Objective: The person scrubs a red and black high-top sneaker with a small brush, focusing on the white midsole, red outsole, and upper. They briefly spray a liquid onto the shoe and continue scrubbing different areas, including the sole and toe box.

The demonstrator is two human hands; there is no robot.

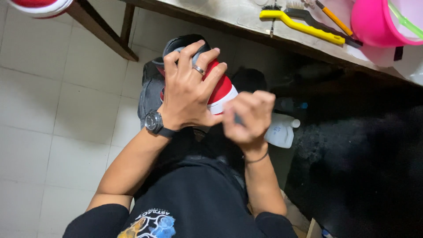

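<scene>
Over the lap, just below the near edge of the bench (246, 20), a red, white and black shoe (220, 90) is held up. The left hand (189, 94) is laid over the top of the shoe, and its fingers (200, 55) are spread wide and pressed on the shoe, so the shoe is gripped from above. A ring is worn on one finger, and a black watch (154, 122) is worn on the left wrist. The right hand (249, 117) is closed into a loose fist right at the white edge of the shoe. The picture is blurred there, so it cannot be told if something small is pinched in it. A thin black band is worn on the right wrist.

On the bench, near its front edge, a yellow-handled brush (299, 25) is laid flat. Just beside it, another brush with an orange handle (335, 20) is seen. A pink plastic bucket (374, 22) is stood at the right end of the bench. Under the bench, on the floor beside the right hand, a white plastic bottle (280, 131) is laid on its side. At the top left corner, a red and white shoe (39, 6) is partly seen. White floor tiles (48, 110) are seen on the left.
</scene>
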